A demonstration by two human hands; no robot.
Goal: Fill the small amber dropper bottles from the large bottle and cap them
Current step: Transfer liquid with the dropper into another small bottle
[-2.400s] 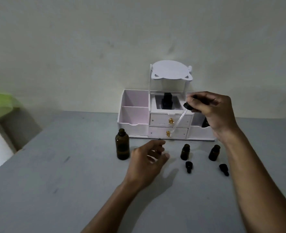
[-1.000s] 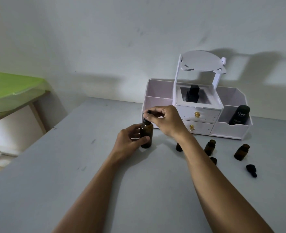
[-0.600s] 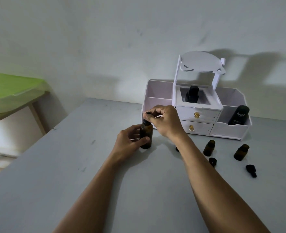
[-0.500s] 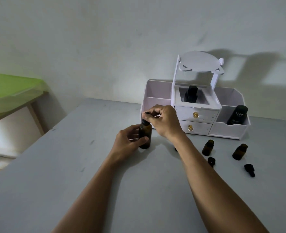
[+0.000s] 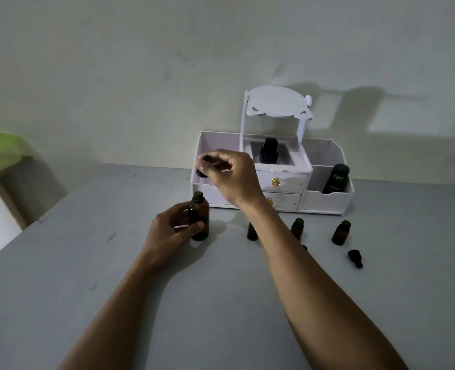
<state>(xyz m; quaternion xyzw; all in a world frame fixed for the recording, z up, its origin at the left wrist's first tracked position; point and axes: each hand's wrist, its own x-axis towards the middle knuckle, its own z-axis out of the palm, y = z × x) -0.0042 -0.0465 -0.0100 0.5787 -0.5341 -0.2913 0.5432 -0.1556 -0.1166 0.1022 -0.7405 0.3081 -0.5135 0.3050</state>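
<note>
While the left hand point(image 5: 172, 231) wraps thumb and fingers round the large amber bottle point(image 5: 199, 219), that bottle stands upright on the grey table point(image 5: 60, 263), well in from its left edge and just in front of the left end of the white organiser point(image 5: 327, 202) at the back edge. Its mouth is uncapped. Directly above it, the right hand point(image 5: 234, 177) pinches the black dropper cap point(image 5: 203, 168) between thumb and fingertips, clear of the neck; the glass tube below the cap is too faint to follow. Further right, three small amber bottles stand open on the table: one point(image 5: 252, 232) partly hidden by the right forearm, a second point(image 5: 297, 227) beside it, a third point(image 5: 341, 232) apart toward the right edge. A loose black cap point(image 5: 354, 258) lies in front of the third. In the organiser's right compartment stands a black bottle point(image 5: 335, 178).
</note>
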